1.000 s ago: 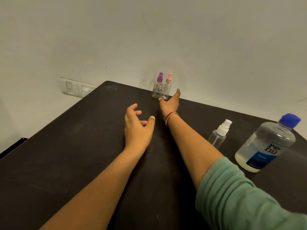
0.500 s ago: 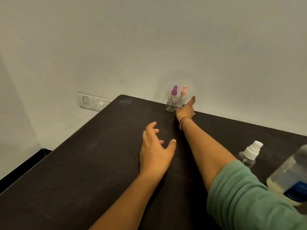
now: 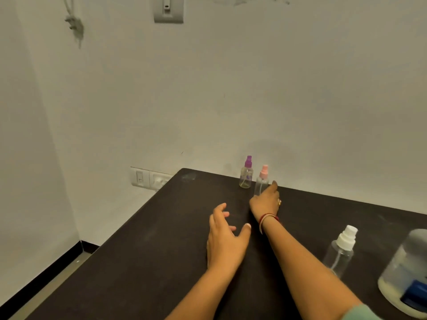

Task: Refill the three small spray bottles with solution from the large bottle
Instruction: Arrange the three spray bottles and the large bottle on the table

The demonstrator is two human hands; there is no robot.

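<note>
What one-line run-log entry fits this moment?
phase: pickup | right hand: holds pink-capped spray bottle | left hand: open, empty | purple-capped spray bottle: untouched | white-capped spray bottle: untouched | large bottle: untouched

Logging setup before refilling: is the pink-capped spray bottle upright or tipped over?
Upright: the pink-capped spray bottle has its cap pointing up, and the right hand grips its lower part.

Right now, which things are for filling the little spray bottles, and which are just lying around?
For the job: pink-capped spray bottle, gripped by the right hand; purple-capped spray bottle; white-capped spray bottle; large bottle; left hand, open.

Just there: wall sockets; switch plate; hanging cord.
</note>
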